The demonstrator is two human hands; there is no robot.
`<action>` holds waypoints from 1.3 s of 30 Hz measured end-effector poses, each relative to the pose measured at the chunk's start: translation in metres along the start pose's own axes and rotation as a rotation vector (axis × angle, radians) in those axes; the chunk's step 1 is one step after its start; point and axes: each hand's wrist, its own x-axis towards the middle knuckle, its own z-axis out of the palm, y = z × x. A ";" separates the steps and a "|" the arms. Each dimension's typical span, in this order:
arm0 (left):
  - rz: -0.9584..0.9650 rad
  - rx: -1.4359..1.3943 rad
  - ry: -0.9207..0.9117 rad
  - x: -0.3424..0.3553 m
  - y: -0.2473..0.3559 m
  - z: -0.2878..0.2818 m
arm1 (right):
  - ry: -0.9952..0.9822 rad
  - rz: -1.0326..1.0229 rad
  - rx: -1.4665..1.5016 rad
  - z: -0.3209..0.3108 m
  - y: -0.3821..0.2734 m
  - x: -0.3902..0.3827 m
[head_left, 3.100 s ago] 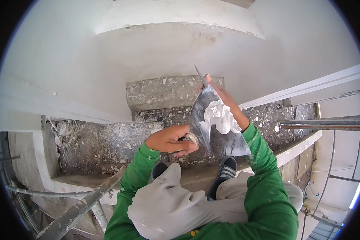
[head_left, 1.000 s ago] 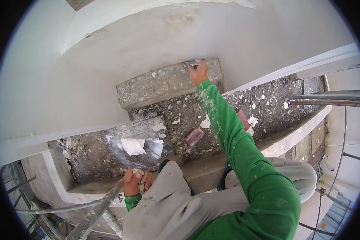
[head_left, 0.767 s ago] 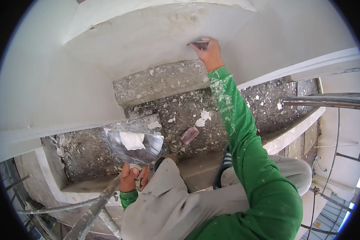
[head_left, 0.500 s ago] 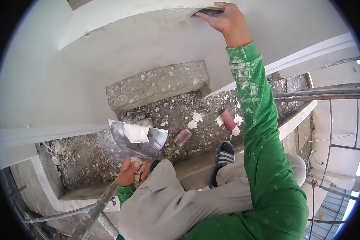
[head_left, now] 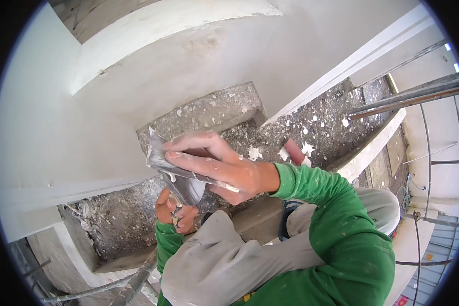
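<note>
Steel: pinching blade [head_left: 163,158] in right hand [head_left: 229,171], gripping trowel [head_left: 191,190] by handle [head_left: 176,219] in left hand [head_left: 164,210]. Looks mostly coated on far wall [head_left: 250,56], bar brownish stain [head_left: 201,46].

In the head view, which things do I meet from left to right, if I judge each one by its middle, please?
Left hand → right hand → reddish block → long metal pipes.
</note>
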 end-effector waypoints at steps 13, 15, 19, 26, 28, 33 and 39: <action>0.046 0.474 0.423 -0.053 -0.012 0.005 | 0.748 0.942 -0.327 -0.081 0.253 -0.221; 0.061 0.498 0.486 -0.055 -0.023 0.002 | 0.837 0.925 -0.365 -0.097 0.288 -0.246; 0.112 0.419 0.580 -0.067 -0.027 0.008 | 1.264 0.863 0.087 -0.099 0.351 -0.246; 0.162 0.501 0.651 -0.080 -0.030 0.010 | 1.165 0.746 -0.274 -0.095 0.374 -0.222; 0.167 0.500 0.654 -0.079 -0.031 0.012 | 0.813 0.846 -0.841 -0.103 0.373 -0.219; 0.147 0.495 0.600 -0.075 -0.032 0.009 | 0.975 1.009 -0.377 -0.153 0.367 -0.200; 0.135 0.535 0.599 -0.070 -0.023 0.029 | 1.580 0.945 0.669 -0.191 0.285 -0.071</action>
